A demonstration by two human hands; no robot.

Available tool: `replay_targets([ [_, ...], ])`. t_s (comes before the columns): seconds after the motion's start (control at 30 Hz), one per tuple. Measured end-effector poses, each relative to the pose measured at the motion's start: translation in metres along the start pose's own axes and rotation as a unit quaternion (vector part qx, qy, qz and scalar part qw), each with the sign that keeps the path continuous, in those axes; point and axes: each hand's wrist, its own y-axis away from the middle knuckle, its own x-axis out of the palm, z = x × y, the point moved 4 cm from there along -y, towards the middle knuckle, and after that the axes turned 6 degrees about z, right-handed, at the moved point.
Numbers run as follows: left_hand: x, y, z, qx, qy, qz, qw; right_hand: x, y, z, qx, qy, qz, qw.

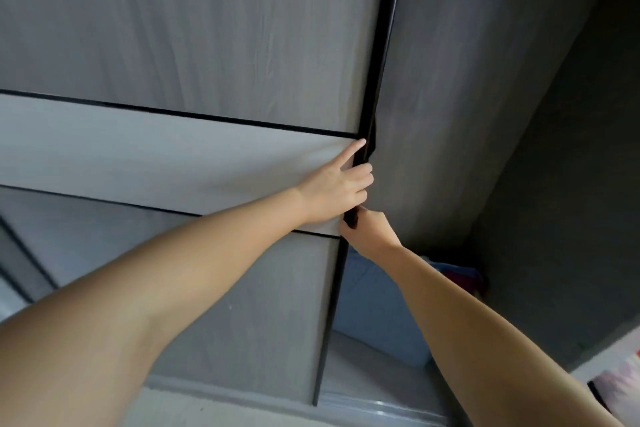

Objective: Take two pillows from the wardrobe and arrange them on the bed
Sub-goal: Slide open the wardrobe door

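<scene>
Head view: both hands sit on the black edge [367,135] of the wardrobe door [207,156], which runs top to bottom. The left hand [337,189] has its fingers [362,172] curled round that edge, index straight on the panel. Just below it, the right hand [369,229] pinches the same edge. Right of the edge, low in the opening, lies blue fabric [377,308], possibly a pillow; I judge the door must slide left
</scene>
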Motion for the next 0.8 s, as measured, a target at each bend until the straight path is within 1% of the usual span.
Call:
replay_targets([
  [0.07, 0.007, 0.02, 0.008, -0.027, 0.016, 0.006, 0.999, 0.013, -0.01, 0.014, -0.007, -0.022, 0.014, 1.0],
  [0.13, 0.012, 0.039, 0.015, -0.045, 0.025, 0.017, 0.999, 0.025, -0.018, 0.031, -0.033, 0.025, 0.02, 0.999],
  [0.23, 0.021, 0.063, 0.023, -0.065, 0.027, 0.045, 0.997, 0.043, -0.027, 0.056, -0.045, 0.021, 0.044, 0.998],
  [0.43, 0.042, 0.107, 0.037, -0.093, 0.031, 0.081, 0.992, 0.073, -0.037, 0.104, -0.085, 0.054, 0.049, 0.994],
  [0.53, 0.051, 0.124, 0.046, -0.106, 0.036, 0.113, 0.987, 0.084, -0.043, 0.123, -0.097, 0.071, 0.067, 0.99],
  [0.63, 0.06, 0.139, 0.051, -0.114, 0.038, 0.116, 0.986, 0.094, -0.049, 0.136, -0.111, 0.082, 0.084, 0.987],
  [0.8, 0.074, 0.157, 0.057, -0.13, 0.043, 0.123, 0.983, 0.106, -0.053, 0.15, -0.129, 0.125, 0.08, 0.98],
])
